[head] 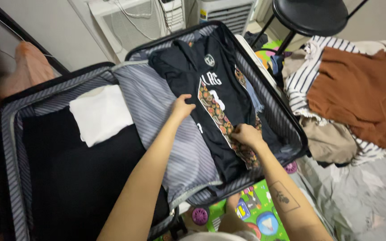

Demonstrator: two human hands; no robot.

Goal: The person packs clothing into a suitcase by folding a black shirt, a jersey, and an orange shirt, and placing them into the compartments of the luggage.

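An open suitcase (10, 134) with grey striped lining lies in front of me. A folded black jersey (193, 76) with a patterned orange panel lies in its right half. My left hand (182, 107) rests on the jersey's left edge, fingers curled down onto the cloth. My right hand (245, 134) presses on the patterned panel near the jersey's lower right side, fingers closed on the fabric. A folded white cloth (101, 114) lies on black clothing (81, 178) in the left half.
A pile of clothes lies to the right: a rust-brown garment (358, 93), a striped top (304, 76) and a beige piece (329, 140). A black stool (311, 15) stands behind it. A colourful play mat (260, 214) lies under the suitcase's pink wheels (199, 215).
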